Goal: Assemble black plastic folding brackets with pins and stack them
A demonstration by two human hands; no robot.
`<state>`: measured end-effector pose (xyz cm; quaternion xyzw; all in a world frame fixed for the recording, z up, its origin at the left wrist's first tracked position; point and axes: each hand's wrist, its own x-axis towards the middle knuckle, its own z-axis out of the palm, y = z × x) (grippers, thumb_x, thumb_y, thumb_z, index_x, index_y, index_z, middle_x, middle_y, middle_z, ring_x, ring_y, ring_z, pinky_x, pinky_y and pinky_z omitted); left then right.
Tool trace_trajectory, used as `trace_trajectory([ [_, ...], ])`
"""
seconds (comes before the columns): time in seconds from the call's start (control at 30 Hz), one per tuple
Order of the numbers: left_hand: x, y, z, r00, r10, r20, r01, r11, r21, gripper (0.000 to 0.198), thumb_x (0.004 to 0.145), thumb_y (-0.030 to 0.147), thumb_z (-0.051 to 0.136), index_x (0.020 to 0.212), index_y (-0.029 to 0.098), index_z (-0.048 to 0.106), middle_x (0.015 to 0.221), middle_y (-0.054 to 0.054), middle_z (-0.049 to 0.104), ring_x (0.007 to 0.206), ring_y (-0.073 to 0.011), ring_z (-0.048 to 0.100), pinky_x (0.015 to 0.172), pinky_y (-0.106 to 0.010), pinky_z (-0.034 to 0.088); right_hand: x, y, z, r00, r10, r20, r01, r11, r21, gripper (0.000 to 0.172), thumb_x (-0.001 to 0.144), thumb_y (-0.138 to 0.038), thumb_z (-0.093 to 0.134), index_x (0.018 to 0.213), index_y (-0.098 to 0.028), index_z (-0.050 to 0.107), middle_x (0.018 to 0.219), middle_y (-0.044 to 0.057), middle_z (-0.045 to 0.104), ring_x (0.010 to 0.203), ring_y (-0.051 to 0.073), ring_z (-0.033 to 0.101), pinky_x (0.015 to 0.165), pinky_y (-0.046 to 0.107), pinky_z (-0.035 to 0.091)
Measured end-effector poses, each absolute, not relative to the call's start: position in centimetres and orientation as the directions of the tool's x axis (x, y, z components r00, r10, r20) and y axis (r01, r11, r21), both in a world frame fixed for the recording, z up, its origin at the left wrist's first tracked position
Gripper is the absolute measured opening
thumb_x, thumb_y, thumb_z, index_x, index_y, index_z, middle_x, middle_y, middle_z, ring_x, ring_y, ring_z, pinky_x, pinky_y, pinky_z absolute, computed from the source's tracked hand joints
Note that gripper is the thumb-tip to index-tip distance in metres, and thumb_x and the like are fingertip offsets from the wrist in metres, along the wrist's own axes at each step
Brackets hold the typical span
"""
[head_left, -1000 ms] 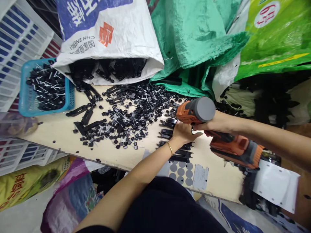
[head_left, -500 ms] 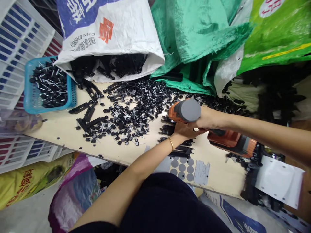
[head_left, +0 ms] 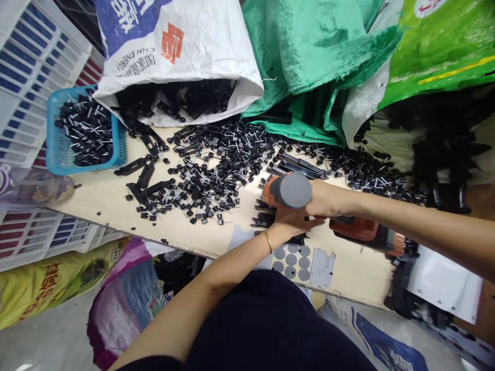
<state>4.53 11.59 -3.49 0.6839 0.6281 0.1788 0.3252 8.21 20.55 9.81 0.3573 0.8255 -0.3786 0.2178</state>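
Observation:
My right hand (head_left: 328, 198) is wrapped round an orange and grey power drill (head_left: 296, 190), seen from above, its orange battery end (head_left: 356, 232) to the right. Under the drill's head lies my left hand (head_left: 290, 221), with a gold bangle on its wrist. It rests over dark forked plastic strips (head_left: 265, 220) in a row on the table. The drill hides most of its fingers, so its grip does not show. Beyond the drill lie more long black strips (head_left: 301, 166). The drill's tip is hidden.
Black-headed metal pins (head_left: 209, 190) are heaped on the table (head_left: 201, 239). A blue basket (head_left: 119, 147) of pins stands left. A white sack (head_left: 201, 51) of black parts, a green sack (head_left: 325, 46) and a lime-green sack (head_left: 444, 62) line the back. Grey discs on a sheet (head_left: 292, 261) lie near me.
The drill and both hands have moved slightly left and nearer my body. Long black strips now show beyond the drill, and fewer show on its near side. The view has shifted a little.

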Motion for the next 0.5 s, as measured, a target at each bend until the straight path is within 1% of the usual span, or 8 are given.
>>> trace_trajectory([
  [0.07, 4.7, 11.7, -3.6, 0.166, 0.970, -0.177, 0.736, -0.003, 0.677, 0.045, 0.083, 0.061, 0.050, 0.106, 0.026, 0.066, 0.104, -0.002, 0.070, 0.105, -0.0229, 0.060, 0.091, -0.032, 0.048, 7.9, 20.2, 10.1, -0.601, 0.438, -0.668, 0.789, 0.459, -0.409, 0.030, 0.056, -0.017, 0.065, 0.086, -0.013, 0.067, 0.067, 0.003, 0.062, 0.063, 0.016, 0.055, 0.057, 0.023, 0.046],
  [0.13, 4.8, 11.6, -3.6, 0.190, 0.970, -0.151, 0.730, -0.037, 0.682, 0.041, 0.084, 0.056, 0.052, 0.108, 0.026, 0.065, 0.105, -0.002, 0.070, 0.106, -0.0231, 0.060, 0.090, -0.031, 0.048, 8.1, 19.5, 10.7, -0.561, 0.479, -0.675, 0.823, 0.415, -0.389, 0.029, 0.055, -0.018, 0.066, 0.084, -0.012, 0.066, 0.068, 0.004, 0.062, 0.063, 0.017, 0.055, 0.056, 0.024, 0.045],
  [0.2, 4.9, 10.9, -3.2, 0.203, 0.974, -0.095, 0.725, -0.085, 0.684, 0.039, 0.084, 0.053, 0.054, 0.109, 0.026, 0.064, 0.111, -0.002, 0.068, 0.111, -0.0243, 0.057, 0.095, -0.032, 0.046, 8.9, 18.5, 11.3, -0.567, 0.496, -0.657, 0.823, 0.355, -0.443, 0.035, 0.057, -0.021, 0.067, 0.091, -0.013, 0.066, 0.071, 0.005, 0.063, 0.065, 0.018, 0.056, 0.057, 0.024, 0.046],
  [0.27, 5.0, 9.8, -2.8, 0.204, 0.979, -0.018, 0.722, -0.138, 0.678, 0.034, 0.083, 0.051, 0.054, 0.107, 0.028, 0.065, 0.115, 0.000, 0.067, 0.117, -0.0250, 0.053, 0.100, -0.034, 0.042, 9.8, 17.3, 11.9, -0.616, 0.455, -0.643, 0.785, 0.287, -0.549, 0.041, 0.060, -0.026, 0.067, 0.101, -0.016, 0.065, 0.076, 0.004, 0.065, 0.068, 0.018, 0.058, 0.057, 0.024, 0.047],
  [0.33, 5.0, 8.4, -2.8, 0.181, 0.983, 0.042, 0.734, -0.163, 0.659, 0.031, 0.082, 0.051, 0.055, 0.104, 0.030, 0.065, 0.114, 0.001, 0.067, 0.119, -0.0248, 0.051, 0.101, -0.035, 0.041, 10.5, 16.0, 12.2, -0.640, 0.407, -0.652, 0.760, 0.210, -0.615, 0.041, 0.064, -0.030, 0.066, 0.103, -0.019, 0.064, 0.076, 0.003, 0.065, 0.067, 0.017, 0.059, 0.057, 0.024, 0.048],
  [0.37, 5.0, 7.8, -2.9, 0.172, 0.984, 0.055, 0.745, -0.166, 0.646, 0.031, 0.081, 0.051, 0.055, 0.103, 0.031, 0.065, 0.114, 0.001, 0.067, 0.120, -0.0243, 0.051, 0.099, -0.034, 0.042, 10.7, 15.5, 12.1, -0.632, 0.402, -0.662, 0.765, 0.185, -0.618, 0.039, 0.064, -0.032, 0.065, 0.101, -0.020, 0.064, 0.073, 0.002, 0.065, 0.065, 0.017, 0.059, 0.056, 0.024, 0.049],
  [0.43, 5.1, 6.9, -3.3, 0.154, 0.988, 0.035, 0.773, -0.142, 0.618, 0.034, 0.080, 0.053, 0.054, 0.103, 0.031, 0.065, 0.114, 0.000, 0.067, 0.121, -0.0237, 0.050, 0.096, -0.032, 0.044, 10.7, 14.7, 11.6, -0.595, 0.442, -0.671, 0.792, 0.183, -0.582, 0.034, 0.063, -0.030, 0.065, 0.095, -0.019, 0.066, 0.069, 0.002, 0.064, 0.064, 0.018, 0.060, 0.058, 0.025, 0.050],
  [0.5, 5.1, 6.4, -3.8, 0.144, 0.990, 0.006, 0.797, -0.120, 0.592, 0.040, 0.079, 0.057, 0.053, 0.106, 0.029, 0.064, 0.117, -0.001, 0.066, 0.122, -0.0236, 0.050, 0.095, -0.032, 0.044, 10.4, 14.3, 10.7, -0.594, 0.481, -0.645, 0.793, 0.214, -0.571, 0.036, 0.059, -0.026, 0.066, 0.095, -0.018, 0.066, 0.075, 0.004, 0.067, 0.072, 0.021, 0.062, 0.065, 0.028, 0.051],
])
